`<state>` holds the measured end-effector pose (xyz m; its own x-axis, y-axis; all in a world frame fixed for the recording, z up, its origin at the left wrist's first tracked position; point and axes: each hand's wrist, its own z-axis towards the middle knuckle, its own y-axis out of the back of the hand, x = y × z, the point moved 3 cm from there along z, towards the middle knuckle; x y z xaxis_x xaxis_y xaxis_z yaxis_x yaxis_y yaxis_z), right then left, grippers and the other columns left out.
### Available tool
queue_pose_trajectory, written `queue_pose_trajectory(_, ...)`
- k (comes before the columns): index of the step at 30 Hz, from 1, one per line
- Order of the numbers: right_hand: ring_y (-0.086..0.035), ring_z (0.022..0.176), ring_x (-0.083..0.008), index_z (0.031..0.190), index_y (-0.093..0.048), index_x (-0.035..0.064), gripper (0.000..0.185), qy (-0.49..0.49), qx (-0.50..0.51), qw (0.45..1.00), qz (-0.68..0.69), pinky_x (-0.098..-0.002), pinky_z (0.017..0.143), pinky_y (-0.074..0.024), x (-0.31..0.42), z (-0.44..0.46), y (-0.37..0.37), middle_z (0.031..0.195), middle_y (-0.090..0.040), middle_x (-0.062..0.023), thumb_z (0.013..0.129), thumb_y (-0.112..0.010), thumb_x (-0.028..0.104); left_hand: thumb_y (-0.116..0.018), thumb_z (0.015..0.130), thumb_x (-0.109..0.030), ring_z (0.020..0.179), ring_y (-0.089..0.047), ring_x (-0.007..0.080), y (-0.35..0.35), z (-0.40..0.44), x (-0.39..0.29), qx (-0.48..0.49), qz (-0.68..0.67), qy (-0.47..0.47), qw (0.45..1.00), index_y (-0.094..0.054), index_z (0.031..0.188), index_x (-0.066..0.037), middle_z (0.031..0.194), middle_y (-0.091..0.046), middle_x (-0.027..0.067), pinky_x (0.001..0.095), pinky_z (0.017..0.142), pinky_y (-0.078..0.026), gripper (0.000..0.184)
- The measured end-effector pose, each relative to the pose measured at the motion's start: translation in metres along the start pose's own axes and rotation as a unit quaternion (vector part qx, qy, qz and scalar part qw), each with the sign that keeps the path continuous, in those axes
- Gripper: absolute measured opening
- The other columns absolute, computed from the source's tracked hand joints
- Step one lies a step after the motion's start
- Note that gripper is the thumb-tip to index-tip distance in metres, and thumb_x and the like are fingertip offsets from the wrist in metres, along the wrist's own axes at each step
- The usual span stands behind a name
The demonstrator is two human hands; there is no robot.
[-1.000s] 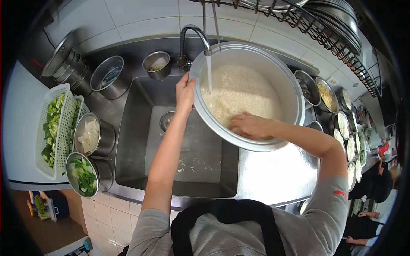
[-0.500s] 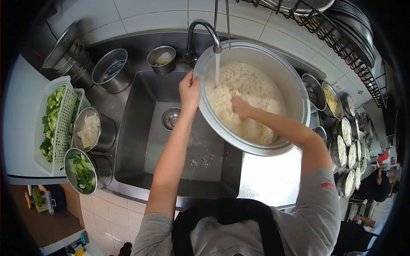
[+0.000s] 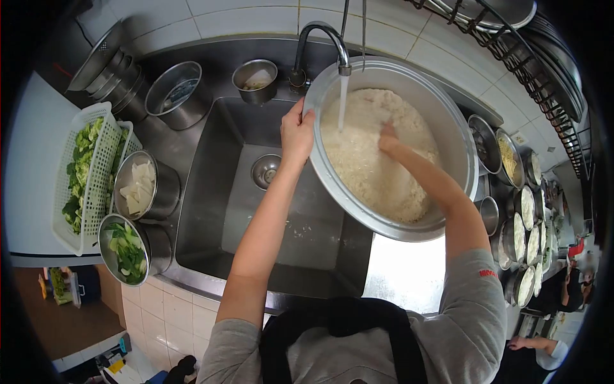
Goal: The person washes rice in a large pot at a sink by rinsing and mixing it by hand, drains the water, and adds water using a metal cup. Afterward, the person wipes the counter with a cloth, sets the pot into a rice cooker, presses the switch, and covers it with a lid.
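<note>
A large silver metal pot (image 3: 457,121) is tilted at the right edge of the sink, with wet rice (image 3: 409,192) and cloudy water inside. My left hand (image 3: 297,136) is closed on the pot's left rim. Inside the pot, my right hand (image 3: 387,139) is dipped into the rice; its fingers are mostly hidden by grains and water. Water runs from the curved faucet (image 3: 313,29) into the pot, just left of my right hand.
The steel sink (image 3: 211,192) lies left of the pot. Left of it stand a bowl of white slices (image 3: 139,189), a bowl of green vegetables (image 3: 126,249) and a white broccoli basket (image 3: 96,173). Several filled bowls (image 3: 527,205) and a person (image 3: 566,288) are on the right.
My right hand has moved through the rice toward the pot's far side, and the rice surface is rearranged. My left hand keeps its hold on the rim. The whole view has shifted slightly.
</note>
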<state>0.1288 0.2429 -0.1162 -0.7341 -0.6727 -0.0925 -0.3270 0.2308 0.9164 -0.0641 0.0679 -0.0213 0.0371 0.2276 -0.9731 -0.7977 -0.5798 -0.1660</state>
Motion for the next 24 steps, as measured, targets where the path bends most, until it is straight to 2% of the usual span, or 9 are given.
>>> queue_pose_trajectory(3,-0.03,0.115,-0.0362,0.122,-0.035,0.0034,0.063,0.164,0.055,0.983,-0.06,-0.0425,0.093,-0.027,0.027,-0.015,-0.005,0.12,-0.037,-0.022,0.066,-0.056,0.026,-0.047,0.079,-0.009,0.073,-0.055,0.0116,-0.001,0.002,0.002,-0.006,-0.008,-0.014,1.0,-0.051,0.11,-0.001,0.083,-0.062,0.0105,0.0244,0.069,-0.041,0.032)
queue_pose_trajectory(7,-0.039,0.11,-0.0343,0.118,-0.037,0.0,0.062,0.377,-0.191,0.901,-0.095,-0.0395,0.089,-0.0354,0.037,-0.076,-0.007,0.114,-0.045,-0.0213,0.065,-0.056,0.024,-0.047,0.079,-0.01,0.072,-0.056,0.0121,0.002,0.0,0.0,0.003,0.01,0.0,1.0,-0.051,0.109,-0.001,0.083,-0.062,0.0103,0.0253,0.068,-0.042,0.032)
queue_pose_trajectory(10,-0.038,0.11,-0.0352,0.121,-0.034,0.0019,0.066,0.266,0.008,0.96,-0.092,-0.0405,0.089,-0.0347,0.034,-0.107,0.047,0.118,-0.043,-0.0195,0.065,-0.056,0.027,-0.047,0.079,-0.009,0.074,-0.056,0.0134,0.0,0.001,0.001,0.005,-0.008,-0.008,1.0,-0.052,0.108,-0.001,0.084,-0.062,0.0107,0.0259,0.069,-0.042,0.031)
queue_pose_trajectory(13,-0.037,0.114,-0.0299,0.127,-0.03,0.0137,0.063,0.099,-0.007,0.995,0.02,-0.0323,0.098,-0.0277,0.018,-0.043,0.019,0.132,-0.027,-0.0152,0.071,-0.055,0.028,-0.047,0.079,-0.009,0.077,-0.057,0.0146,-0.002,0.0,0.004,-0.001,-0.021,-0.02,1.0,-0.052,0.108,0.0,0.086,-0.062,0.0112,0.0265,0.07,-0.042,0.031)
queue_pose_trajectory(14,-0.037,0.114,-0.0299,0.127,-0.03,0.0137,0.063,0.1,-0.009,0.995,0.019,-0.0323,0.098,-0.0277,0.026,-0.024,0.021,0.132,-0.027,-0.0152,0.071,-0.055,0.028,-0.046,0.079,-0.01,0.078,-0.057,0.015,-0.001,0.001,0.003,-0.009,-0.013,-0.03,0.999,-0.052,0.108,0.0,0.087,-0.062,0.0117,0.0267,0.071,-0.042,0.031)
queue_pose_trajectory(17,-0.031,0.118,-0.0297,0.127,-0.031,0.0165,0.06,0.125,0.199,0.953,-0.189,-0.0358,0.099,-0.0257,0.057,-0.001,0.003,0.133,-0.023,-0.0143,0.073,-0.053,0.034,-0.046,0.078,-0.01,0.081,-0.057,0.0161,0.001,0.002,0.003,-0.003,0.006,-0.017,1.0,-0.051,0.108,0.0,0.09,-0.061,0.0125,0.027,0.073,-0.041,0.031)
queue_pose_trajectory(20,-0.02,0.124,-0.0311,0.128,-0.028,0.0151,0.065,0.187,-0.097,0.976,0.059,-0.043,0.1,-0.0195,0.087,-0.055,0.002,0.131,-0.024,-0.0192,0.071,-0.054,0.03,-0.047,0.078,-0.01,0.081,-0.058,0.0165,0.002,0.001,0.0,0.005,0.012,-0.004,1.0,-0.051,0.108,-0.001,0.091,-0.061,0.0126,0.027,0.073,-0.041,0.031)
queue_pose_trajectory(22,-0.016,0.125,-0.0322,0.129,-0.026,0.0153,0.067,0.202,-0.109,0.965,0.123,-0.0453,0.101,-0.0168,0.102,-0.118,0.028,0.13,-0.023,-0.0208,0.07,-0.055,0.028,-0.047,0.078,-0.01,0.08,-0.058,0.0165,0.002,0.001,0.005,-0.001,0.011,-0.009,1.0,-0.051,0.108,-0.001,0.09,-0.061,0.0127,0.0268,0.073,-0.041,0.032)
queue_pose_trajectory(24,-0.017,0.123,-0.0367,0.13,-0.022,0.0144,0.068,0.269,-0.05,0.962,0.004,-0.0459,0.101,-0.0154,0.102,-0.145,0.034,0.131,-0.02,-0.0222,0.071,-0.054,0.029,-0.047,0.078,-0.01,0.08,-0.058,0.0164,0.003,0.003,0.005,-0.008,0.01,-0.017,1.0,-0.051,0.108,-0.001,0.09,-0.061,0.0128,0.0267,0.072,-0.041,0.032)
